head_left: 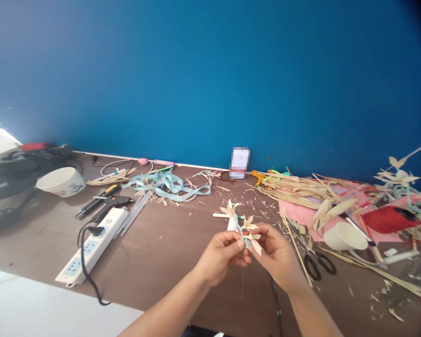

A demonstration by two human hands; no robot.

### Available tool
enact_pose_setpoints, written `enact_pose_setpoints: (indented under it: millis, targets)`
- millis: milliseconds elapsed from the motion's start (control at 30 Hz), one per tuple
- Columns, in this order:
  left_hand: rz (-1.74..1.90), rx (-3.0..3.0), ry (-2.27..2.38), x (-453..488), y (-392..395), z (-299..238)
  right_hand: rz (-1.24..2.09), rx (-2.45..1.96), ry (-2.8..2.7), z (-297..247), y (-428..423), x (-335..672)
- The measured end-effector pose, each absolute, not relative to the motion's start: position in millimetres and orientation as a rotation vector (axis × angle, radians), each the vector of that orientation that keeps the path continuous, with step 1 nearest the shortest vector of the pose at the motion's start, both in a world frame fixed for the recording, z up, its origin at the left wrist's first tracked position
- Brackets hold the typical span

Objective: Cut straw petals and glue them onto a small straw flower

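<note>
Pinched between the fingers of my left hand (pixel 221 256) is a sprig of pale craft flowers (pixel 250 223), its stem wrapped in light blue. My right hand (pixel 278 255) is closed around the sprig's lower blossom from the other side, fingertips touching its petals. The fingers partly hide the stem. Just behind the flowers lies a white pen-like stick (pixel 222 216) with a green band. To the right of my right hand rest black-handled scissors (pixel 317 264), near long straw-coloured strips.
A white power strip (pixel 94 248), a hot glue gun (pixel 112 206) and a paper bowl (pixel 63 181) stand left. Blue ribbon (pixel 171 186) lies in loops behind. Dried strips (pixel 298 189), a paper cup (pixel 345 236) and red thread (pixel 386 220) crowd the right.
</note>
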State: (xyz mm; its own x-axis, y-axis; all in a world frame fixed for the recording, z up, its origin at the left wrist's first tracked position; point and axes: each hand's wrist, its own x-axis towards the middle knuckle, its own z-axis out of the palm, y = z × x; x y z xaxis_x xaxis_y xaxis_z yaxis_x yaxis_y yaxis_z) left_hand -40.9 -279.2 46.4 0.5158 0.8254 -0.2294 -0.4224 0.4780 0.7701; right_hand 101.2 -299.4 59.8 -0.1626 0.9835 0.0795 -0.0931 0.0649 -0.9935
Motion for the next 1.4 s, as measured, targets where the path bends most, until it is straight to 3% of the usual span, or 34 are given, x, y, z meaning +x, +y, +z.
enact_pose_setpoints:
  millis: [233, 800, 1400]
  targets:
    - [0.806, 0.648, 0.593, -40, -274, 39, 1.241, -1.103, -1.288, 67, -307, 100]
    - [0.820, 0.822, 0.697, -43, -272, 41, 1.634, -0.995, -0.800, 69, -302, 95]
    - [0.749, 0.706, 0.487, -47, -272, 30, 1.396, -1.081, -0.890, 60, -298, 96]
